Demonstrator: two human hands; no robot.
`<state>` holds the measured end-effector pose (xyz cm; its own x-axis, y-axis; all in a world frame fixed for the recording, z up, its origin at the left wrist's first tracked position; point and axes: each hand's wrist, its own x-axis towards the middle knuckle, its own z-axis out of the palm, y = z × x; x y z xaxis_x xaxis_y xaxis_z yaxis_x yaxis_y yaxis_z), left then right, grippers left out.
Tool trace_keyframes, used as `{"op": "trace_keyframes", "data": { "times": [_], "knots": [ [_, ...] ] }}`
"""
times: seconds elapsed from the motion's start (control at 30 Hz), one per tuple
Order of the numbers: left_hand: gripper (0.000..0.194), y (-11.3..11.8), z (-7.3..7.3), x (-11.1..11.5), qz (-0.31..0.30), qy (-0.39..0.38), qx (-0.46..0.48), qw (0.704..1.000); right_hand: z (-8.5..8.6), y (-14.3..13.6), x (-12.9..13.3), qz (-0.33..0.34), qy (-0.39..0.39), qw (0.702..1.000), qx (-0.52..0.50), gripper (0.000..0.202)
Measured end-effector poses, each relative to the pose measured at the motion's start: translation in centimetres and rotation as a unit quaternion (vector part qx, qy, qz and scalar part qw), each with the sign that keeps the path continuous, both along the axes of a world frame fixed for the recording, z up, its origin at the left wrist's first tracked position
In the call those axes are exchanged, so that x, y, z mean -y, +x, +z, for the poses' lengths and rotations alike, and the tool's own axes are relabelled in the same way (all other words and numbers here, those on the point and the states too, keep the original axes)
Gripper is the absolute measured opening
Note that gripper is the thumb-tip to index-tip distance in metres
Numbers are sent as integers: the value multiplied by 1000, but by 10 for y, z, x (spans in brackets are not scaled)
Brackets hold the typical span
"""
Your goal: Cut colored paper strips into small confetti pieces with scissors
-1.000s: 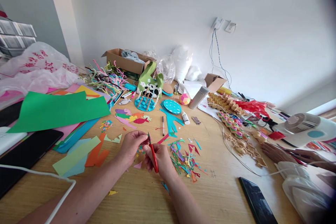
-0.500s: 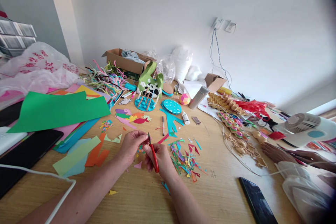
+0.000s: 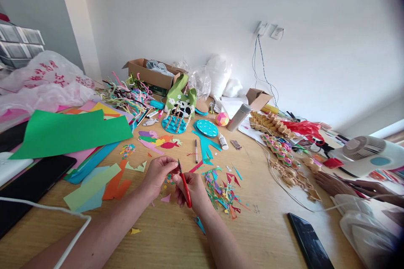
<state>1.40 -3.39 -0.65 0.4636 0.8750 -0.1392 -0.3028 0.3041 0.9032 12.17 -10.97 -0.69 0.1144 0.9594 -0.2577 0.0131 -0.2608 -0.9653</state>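
Red-handled scissors [image 3: 186,189] are gripped in my right hand [image 3: 194,191], their dark blades pointing up and away from me. Beside the blade tips, my left hand [image 3: 160,172] is closed in a pinch; what lies between its fingertips is too small to make out. Small coloured paper dots [image 3: 169,178] lie on the table just under and behind my hands. To the right of my right hand spreads a heap of coloured paper snippets [image 3: 222,191]. A pink paper scrap [image 3: 166,198] sits below my left hand.
Paper fish [image 3: 168,145], a pen [image 3: 196,151] and blue discs [image 3: 206,127] lie ahead. Coloured sheets [image 3: 72,132] cover the left side. A phone [image 3: 309,239] lies at front right, near a white cable, a fan [image 3: 369,155] and another person's hands [image 3: 336,183].
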Motion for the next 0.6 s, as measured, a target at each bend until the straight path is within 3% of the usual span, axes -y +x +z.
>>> {"op": "trace_keyframes", "data": {
  "times": [0.6],
  "knots": [
    [10, 0, 2, 0, -4, 8, 8, 1000, 4, 0, 2, 21, -2, 1000, -21, 55]
  ]
}}
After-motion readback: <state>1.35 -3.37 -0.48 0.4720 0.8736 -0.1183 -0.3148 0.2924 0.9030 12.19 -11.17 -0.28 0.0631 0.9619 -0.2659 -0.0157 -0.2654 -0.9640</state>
